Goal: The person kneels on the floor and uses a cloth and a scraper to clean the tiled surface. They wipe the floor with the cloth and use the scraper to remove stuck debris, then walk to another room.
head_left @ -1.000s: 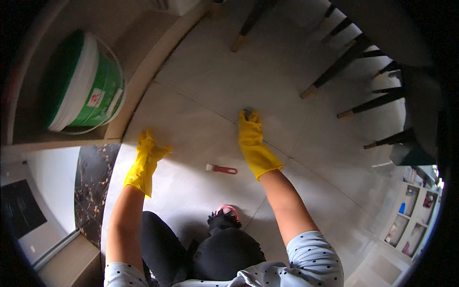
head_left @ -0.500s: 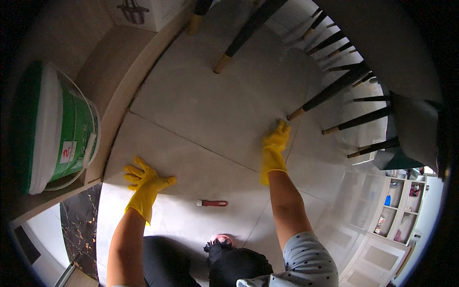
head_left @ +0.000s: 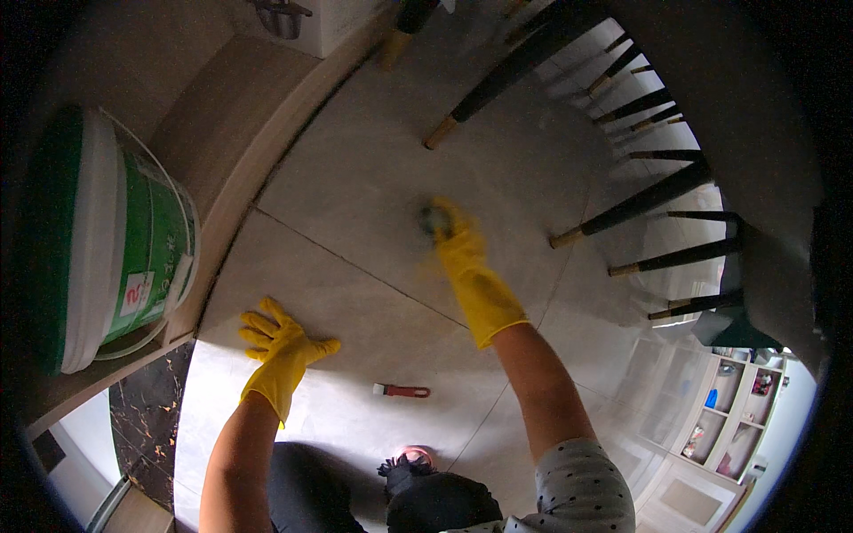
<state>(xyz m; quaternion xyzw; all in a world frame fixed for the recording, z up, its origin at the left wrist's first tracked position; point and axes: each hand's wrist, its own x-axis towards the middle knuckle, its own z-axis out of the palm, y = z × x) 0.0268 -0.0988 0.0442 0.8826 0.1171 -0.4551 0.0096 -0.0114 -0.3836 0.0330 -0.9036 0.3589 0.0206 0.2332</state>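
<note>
A person in yellow rubber gloves works on a grey tiled floor [head_left: 373,178], one hand pressing a dark scrubbing pad [head_left: 432,219] to a tile.

The right hand [head_left: 455,233] is curled over the pad, blurred, beyond the tile joint from the kneeling person and short of the dark chair legs [head_left: 524,62]. The left hand [head_left: 277,342] lies flat on the floor with its fingers spread, holding nothing, on the nearer side of that joint. A small red-handled scraper [head_left: 402,391] lies loose on the floor between the two forearms, just right of the left hand. A green and white bucket [head_left: 107,240] stands on a wooden step left of the left hand.
</note>
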